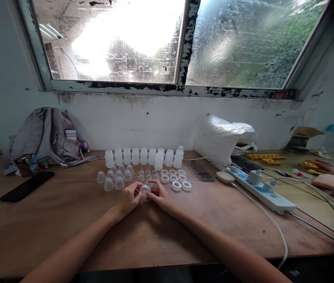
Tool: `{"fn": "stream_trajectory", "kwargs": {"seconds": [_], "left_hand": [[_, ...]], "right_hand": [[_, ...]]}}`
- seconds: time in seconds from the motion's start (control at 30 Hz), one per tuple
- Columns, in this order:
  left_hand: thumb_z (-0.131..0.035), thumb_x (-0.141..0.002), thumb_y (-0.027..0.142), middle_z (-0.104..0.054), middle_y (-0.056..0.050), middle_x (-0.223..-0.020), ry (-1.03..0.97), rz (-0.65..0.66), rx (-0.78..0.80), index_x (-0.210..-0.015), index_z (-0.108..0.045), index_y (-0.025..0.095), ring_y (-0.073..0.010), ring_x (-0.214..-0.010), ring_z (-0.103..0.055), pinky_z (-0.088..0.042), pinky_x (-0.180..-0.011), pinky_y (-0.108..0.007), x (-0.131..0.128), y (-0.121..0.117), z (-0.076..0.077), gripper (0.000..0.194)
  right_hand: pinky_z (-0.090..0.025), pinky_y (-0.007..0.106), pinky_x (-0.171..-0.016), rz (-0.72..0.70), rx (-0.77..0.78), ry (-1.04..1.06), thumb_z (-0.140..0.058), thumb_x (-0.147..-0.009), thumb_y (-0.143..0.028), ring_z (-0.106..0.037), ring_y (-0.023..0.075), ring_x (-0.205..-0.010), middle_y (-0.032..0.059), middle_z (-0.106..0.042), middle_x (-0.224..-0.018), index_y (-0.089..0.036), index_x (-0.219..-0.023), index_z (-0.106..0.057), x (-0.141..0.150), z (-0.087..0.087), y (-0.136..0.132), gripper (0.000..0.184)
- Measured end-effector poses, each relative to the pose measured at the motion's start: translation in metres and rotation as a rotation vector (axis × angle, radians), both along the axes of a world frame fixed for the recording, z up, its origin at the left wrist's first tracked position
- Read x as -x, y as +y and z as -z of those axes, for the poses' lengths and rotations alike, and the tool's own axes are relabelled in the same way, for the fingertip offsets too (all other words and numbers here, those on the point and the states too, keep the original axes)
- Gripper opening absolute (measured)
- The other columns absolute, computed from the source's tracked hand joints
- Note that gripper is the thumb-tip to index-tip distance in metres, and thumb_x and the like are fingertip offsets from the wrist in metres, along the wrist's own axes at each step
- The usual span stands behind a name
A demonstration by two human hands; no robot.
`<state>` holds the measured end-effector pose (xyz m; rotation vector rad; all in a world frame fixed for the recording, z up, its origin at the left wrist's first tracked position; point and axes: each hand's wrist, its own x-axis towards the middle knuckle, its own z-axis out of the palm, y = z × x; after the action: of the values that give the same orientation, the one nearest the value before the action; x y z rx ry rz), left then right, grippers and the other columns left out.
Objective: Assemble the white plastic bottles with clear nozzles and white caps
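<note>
Both of my hands meet at the middle of the wooden table (66, 228) and hold one small clear plastic ring piece (145, 190) between their fingertips. My left hand (130, 197) pinches it from the left, my right hand (161, 196) from the right. Just beyond them lie several clear dome caps (112, 179), small clear nipples (147, 173) and white rings (176, 179). Behind those stands a row of several small white bottles (142, 156).
A grey backpack (44, 135), a small carton (27, 164) and a black phone (27, 186) lie at the left. A white plastic bag (222, 137) and a power strip (258, 188) with cables sit at the right. Another person's hands (330, 175) rest at the far right.
</note>
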<state>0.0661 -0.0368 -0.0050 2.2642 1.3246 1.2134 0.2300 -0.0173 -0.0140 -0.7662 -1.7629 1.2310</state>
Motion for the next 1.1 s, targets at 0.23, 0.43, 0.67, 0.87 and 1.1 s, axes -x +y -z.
{"fn": "stream_trajectory", "kwargs": {"seconds": [0.23,0.43,0.67,0.87,1.1], "left_hand": [[-0.048,-0.071,0.019,-0.062,0.0,-0.07,-0.011,0.034,0.05,-0.09,-0.05,0.018,-0.0114,-0.058,-0.057,-0.044,-0.055,-0.021,-0.006,-0.003,0.002,0.018],[-0.048,-0.07,0.017,-0.061,0.001,-0.066,0.014,0.027,0.051,-0.089,-0.049,0.02,-0.011,-0.055,-0.056,-0.044,-0.054,-0.021,-0.008,-0.009,0.003,0.019],[-0.047,-0.069,0.016,-0.057,0.0,-0.068,0.009,0.171,0.07,-0.091,-0.047,0.018,-0.009,-0.054,-0.053,-0.043,-0.051,-0.018,-0.012,-0.019,-0.001,0.022],[-0.047,-0.067,0.017,-0.051,0.002,-0.062,0.008,0.184,0.053,-0.082,-0.045,0.018,-0.0071,-0.047,-0.047,-0.039,-0.047,-0.018,-0.012,-0.02,-0.002,0.015],[-0.047,-0.07,0.022,-0.049,0.004,-0.059,0.042,0.185,0.058,-0.08,-0.044,0.019,-0.007,-0.045,-0.045,-0.037,-0.046,-0.018,-0.012,-0.021,0.002,0.012]], "right_hand": [[-0.036,0.019,-0.05,0.178,-0.313,-0.234,-0.047,-0.072,-0.017,-0.045,0.0081,-0.053,-0.0042,-0.052,-0.061,-0.019,-0.086,-0.046,0.001,-0.001,-0.005,0.014],[-0.032,0.018,-0.047,0.261,-0.398,-0.342,-0.047,-0.068,-0.013,-0.042,0.0077,-0.049,-0.0053,-0.049,-0.058,-0.02,-0.082,-0.045,0.001,0.002,-0.003,0.016],[-0.026,0.018,-0.045,0.312,-0.389,-0.413,-0.047,-0.064,-0.013,-0.039,0.0075,-0.047,-0.0066,-0.044,-0.053,-0.02,-0.072,-0.043,-0.002,0.003,0.001,0.011],[-0.026,0.018,-0.046,0.289,-0.385,-0.44,-0.048,-0.059,-0.012,-0.039,0.0074,-0.05,-0.0059,-0.044,-0.055,-0.019,-0.065,-0.041,-0.003,-0.002,0.0,0.012],[-0.023,0.018,-0.044,0.283,-0.389,-0.472,-0.047,-0.059,-0.012,-0.035,0.007,-0.048,-0.0056,-0.043,-0.053,-0.019,-0.062,-0.041,-0.003,0.004,0.001,0.01]]}}
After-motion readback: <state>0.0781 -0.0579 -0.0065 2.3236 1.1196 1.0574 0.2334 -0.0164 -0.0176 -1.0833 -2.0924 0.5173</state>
